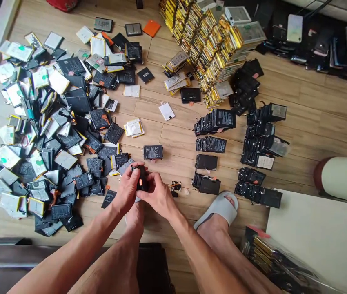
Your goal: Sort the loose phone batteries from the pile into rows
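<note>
Low over the floor, my left hand (127, 185) and my right hand (159, 191) both close on black phone batteries (143, 179) with an orange patch showing; whether this is one or a small stack I cannot tell. Fingers hide most of it. Just beyond my hands lies a black battery with printed text (153, 152). To the left spreads a large loose heap of black and white phone batteries (69, 102). Small black scraps (176, 186) lie right of my right hand.
Right of centre, black batteries stand in short rows (213, 119), with more rows (257, 139) beyond. A tall bank of yellow-edged batteries (204, 41) stands at the back. Phones (294, 28) lie far right. A slippered foot (219, 210) and a white board (317, 228) are near.
</note>
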A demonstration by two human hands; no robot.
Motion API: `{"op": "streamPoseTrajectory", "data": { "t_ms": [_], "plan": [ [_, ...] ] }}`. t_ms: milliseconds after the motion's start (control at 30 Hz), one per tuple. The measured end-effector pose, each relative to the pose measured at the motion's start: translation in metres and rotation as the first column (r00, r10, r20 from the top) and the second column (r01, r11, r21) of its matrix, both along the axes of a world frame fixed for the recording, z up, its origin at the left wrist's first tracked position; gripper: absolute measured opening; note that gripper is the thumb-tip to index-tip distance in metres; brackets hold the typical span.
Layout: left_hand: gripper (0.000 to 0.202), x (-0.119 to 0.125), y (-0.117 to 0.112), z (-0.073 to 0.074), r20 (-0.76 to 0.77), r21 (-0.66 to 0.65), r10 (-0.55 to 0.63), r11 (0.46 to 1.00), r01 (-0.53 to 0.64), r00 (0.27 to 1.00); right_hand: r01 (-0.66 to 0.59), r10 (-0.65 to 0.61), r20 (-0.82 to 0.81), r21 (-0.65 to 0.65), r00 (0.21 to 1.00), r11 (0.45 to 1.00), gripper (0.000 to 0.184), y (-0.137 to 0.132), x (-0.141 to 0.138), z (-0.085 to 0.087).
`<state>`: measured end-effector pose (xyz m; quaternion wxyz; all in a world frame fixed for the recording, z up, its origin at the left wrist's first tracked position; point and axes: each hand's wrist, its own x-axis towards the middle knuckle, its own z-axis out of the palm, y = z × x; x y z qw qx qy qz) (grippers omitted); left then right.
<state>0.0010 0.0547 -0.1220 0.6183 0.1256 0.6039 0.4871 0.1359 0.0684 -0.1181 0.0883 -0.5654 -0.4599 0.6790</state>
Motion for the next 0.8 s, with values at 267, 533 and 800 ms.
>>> {"op": "streamPoseTrajectory", "data": {
  "t_ms": [267,533,800],
  "plan": [
    [0.04,0.034,0.019,0.015,-0.202,0.119,-0.196,0.968,0.222,0.96,0.143,-0.14,-0.233,-0.006,0.962,0.99,0.049,0.012,0.045,0.007],
    [0.055,0.083,0.026,0.018,0.065,0.167,-0.327,0.935,0.313,0.943,-0.092,0.072,0.12,0.17,0.99,0.981,0.049,0.029,0.116,0.03],
    [0.067,0.063,0.023,0.014,-0.014,-0.065,-0.348,0.936,0.346,0.937,-0.733,0.362,0.685,0.377,0.632,0.566,0.032,0.097,0.258,0.005]
  ]
}}
